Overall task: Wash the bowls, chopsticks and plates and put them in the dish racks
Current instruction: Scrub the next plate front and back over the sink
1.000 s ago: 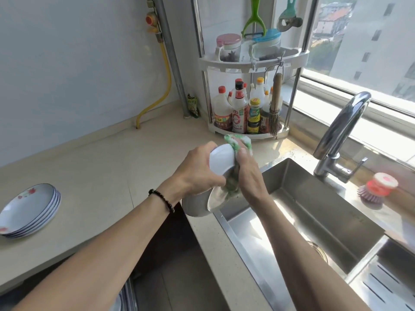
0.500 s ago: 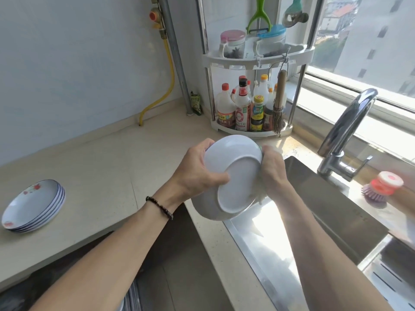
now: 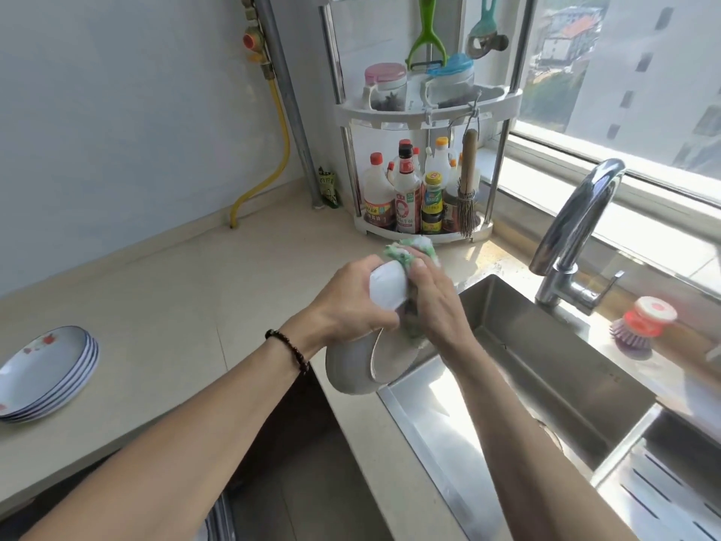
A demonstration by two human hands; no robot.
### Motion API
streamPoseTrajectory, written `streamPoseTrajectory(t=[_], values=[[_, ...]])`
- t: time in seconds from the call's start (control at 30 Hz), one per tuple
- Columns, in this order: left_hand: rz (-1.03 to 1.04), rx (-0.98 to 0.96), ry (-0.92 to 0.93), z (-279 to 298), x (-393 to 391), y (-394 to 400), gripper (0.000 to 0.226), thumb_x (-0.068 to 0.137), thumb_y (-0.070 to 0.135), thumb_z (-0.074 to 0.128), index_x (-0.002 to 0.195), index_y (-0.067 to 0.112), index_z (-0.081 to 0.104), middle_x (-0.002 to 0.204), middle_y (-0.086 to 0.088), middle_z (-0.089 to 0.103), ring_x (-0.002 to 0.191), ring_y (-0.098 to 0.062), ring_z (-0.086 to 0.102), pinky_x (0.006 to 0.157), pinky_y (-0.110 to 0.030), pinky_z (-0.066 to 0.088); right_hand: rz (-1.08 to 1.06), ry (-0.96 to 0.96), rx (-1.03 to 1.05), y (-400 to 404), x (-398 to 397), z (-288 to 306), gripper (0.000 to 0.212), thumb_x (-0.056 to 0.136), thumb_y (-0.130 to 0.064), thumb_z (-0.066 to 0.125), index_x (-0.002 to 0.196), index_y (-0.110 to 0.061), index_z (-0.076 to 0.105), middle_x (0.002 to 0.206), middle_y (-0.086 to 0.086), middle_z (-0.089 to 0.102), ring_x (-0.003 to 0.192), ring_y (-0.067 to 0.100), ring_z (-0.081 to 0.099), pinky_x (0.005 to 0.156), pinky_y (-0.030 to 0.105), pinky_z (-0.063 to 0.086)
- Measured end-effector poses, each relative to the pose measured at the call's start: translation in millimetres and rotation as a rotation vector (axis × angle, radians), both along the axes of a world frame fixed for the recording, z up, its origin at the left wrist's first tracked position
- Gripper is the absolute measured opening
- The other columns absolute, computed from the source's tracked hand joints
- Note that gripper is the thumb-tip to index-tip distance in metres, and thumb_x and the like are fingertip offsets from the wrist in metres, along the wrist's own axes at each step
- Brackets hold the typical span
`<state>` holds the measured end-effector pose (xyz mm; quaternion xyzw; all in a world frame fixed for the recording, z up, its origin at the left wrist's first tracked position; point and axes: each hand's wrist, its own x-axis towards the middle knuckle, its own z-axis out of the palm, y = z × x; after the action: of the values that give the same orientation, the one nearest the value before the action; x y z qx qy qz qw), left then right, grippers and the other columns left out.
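A person's left hand [image 3: 351, 302] grips a white bowl [image 3: 363, 365] tipped on edge above the sink's [image 3: 546, 365] left rim. At the bowl's 3 o'clock side, the right hand [image 3: 433, 302] clutches a green cloth [image 3: 409, 255] against it. A stack of plates [image 3: 47, 369] sits on the worktop [image 3: 175, 306] at 9 o'clock.

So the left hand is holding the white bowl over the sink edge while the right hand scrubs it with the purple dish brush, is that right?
Not quite. The head view shows the right hand scrubbing the white bowl with a green cloth; the purple dish brush lies beside the faucet. The left hand does hold the bowl.
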<state>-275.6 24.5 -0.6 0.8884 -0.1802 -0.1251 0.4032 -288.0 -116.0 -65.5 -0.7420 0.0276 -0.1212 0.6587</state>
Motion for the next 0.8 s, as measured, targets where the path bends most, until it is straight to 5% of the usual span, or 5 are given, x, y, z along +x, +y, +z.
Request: streamPoseTrajectory(t=[0.1, 0.23, 0.4, 0.57, 0.8], values=[[0.021, -0.001, -0.042, 2, -1, -1, 0.044, 0.066, 0.004, 0.082, 0.095, 0.024, 0.056, 0.092, -0.001, 0.064, 0.081, -0.02, 0.062, 0.064, -0.03, 0.051, -0.126, 0.172, 0.156, -7, 7, -5, 0.04, 0.104, -0.031, 0.032, 0.11, -0.013, 0.067, 0.114, 0.013, 0.065, 0.104, 0.024, 0.059, 0.083, 0.035, 0.045], [0.08, 0.002, -0.093, -1, 0, -5, 0.045, 0.065, 0.011, 0.084, 0.095, 0.026, 0.054, 0.093, -0.001, 0.066, 0.085, -0.023, 0.066, 0.065, -0.034, 0.055, -0.028, -0.042, -0.003, 17, 1, -4, 0.049, 0.1, -0.05, 0.028, 0.138, -0.04, 0.056, 0.145, -0.002, 0.048, 0.132, 0.017, 0.045, 0.111, 0.039, 0.037], [0.274, -0.215, -0.013, -7, -2, 1, 0.048, 0.057, 0.012, 0.082, 0.101, 0.011, 0.062, 0.097, -0.009, 0.07, 0.087, -0.026, 0.068, 0.072, -0.042, 0.06, 0.025, 0.069, 0.203, 11, -7, -6, 0.066, 0.082, -0.085, 0.023, 0.137, -0.057, 0.046, 0.138, 0.003, 0.052, 0.129, 0.02, 0.05, 0.112, 0.047, 0.04], [0.333, -0.334, 0.06, -6, 3, 1, 0.043, 0.064, -0.002, 0.083, 0.099, 0.009, 0.062, 0.097, -0.011, 0.07, 0.084, -0.024, 0.067, 0.066, -0.034, 0.057, 0.16, 0.015, -0.003, 25, -15, -6, 0.074, 0.078, -0.094, 0.007, 0.146, -0.065, 0.012, 0.167, -0.015, -0.002, 0.152, 0.008, -0.016, 0.125, 0.049, -0.005], [0.358, -0.353, 0.045, 3, 4, 2, 0.052, 0.054, 0.008, 0.085, 0.1, 0.011, 0.062, 0.099, -0.01, 0.07, 0.085, -0.021, 0.067, 0.069, -0.031, 0.058, 0.139, 0.035, -0.115, 23, -20, 1, 0.075, 0.09, -0.079, 0.006, 0.157, -0.044, 0.0, 0.167, -0.012, -0.006, 0.15, 0.007, -0.021, 0.124, 0.039, -0.01]])
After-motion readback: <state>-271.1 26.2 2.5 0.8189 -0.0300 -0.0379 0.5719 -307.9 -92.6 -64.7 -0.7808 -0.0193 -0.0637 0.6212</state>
